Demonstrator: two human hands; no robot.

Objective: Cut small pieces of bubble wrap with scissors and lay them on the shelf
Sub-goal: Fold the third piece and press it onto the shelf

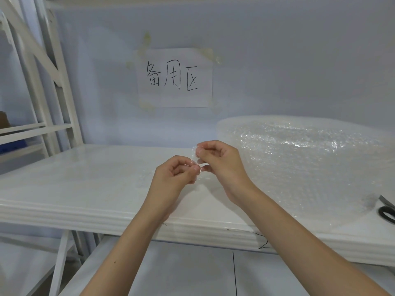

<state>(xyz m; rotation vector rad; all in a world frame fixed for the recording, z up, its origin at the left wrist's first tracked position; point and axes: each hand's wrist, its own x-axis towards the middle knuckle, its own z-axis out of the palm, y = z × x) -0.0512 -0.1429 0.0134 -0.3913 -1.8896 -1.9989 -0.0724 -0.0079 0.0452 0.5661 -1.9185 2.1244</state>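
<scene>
A small clear piece of bubble wrap [195, 157] is held above the middle of the white shelf [85, 178]. My left hand [174, 178] pinches its lower edge and my right hand [222, 165] pinches its upper edge. A big roll of bubble wrap [310, 159] lies on the right half of the shelf. Black-handled scissors [386, 211] rest on the wrap at the far right edge, partly cut off by the frame. A faint clear piece [139, 180] seems to lie on the shelf left of my left hand.
A paper sign with handwritten characters [174, 77] is taped to the back wall. White rack uprights [59, 82] stand at the left. A lower shelf [171, 274] shows below the front edge.
</scene>
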